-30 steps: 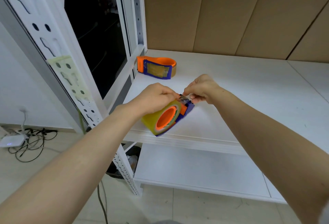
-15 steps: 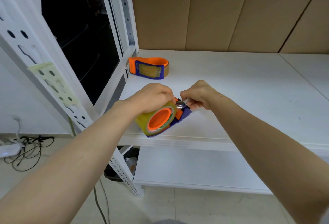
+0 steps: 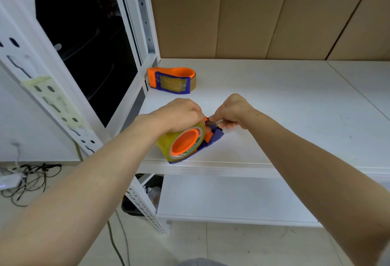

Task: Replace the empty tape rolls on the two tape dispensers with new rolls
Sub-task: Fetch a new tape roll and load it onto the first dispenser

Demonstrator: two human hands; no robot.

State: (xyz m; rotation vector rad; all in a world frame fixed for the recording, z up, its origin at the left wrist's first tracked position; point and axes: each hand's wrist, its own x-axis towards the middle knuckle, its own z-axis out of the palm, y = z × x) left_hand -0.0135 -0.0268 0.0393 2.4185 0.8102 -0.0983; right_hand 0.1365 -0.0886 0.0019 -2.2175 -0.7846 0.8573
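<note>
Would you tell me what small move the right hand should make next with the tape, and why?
Probably the right hand should draw the tape end a little forward over the blue front of the dispenser. It pinches the clear strip just past the orange part, while the left hand grips the new roll seated on the dispenser, so threading looks unfinished.

White metal shelving (image 3: 274,101) backed by cardboard panels (image 3: 253,12), dark window (image 3: 84,33) left, tiled floor (image 3: 232,244)
</note>
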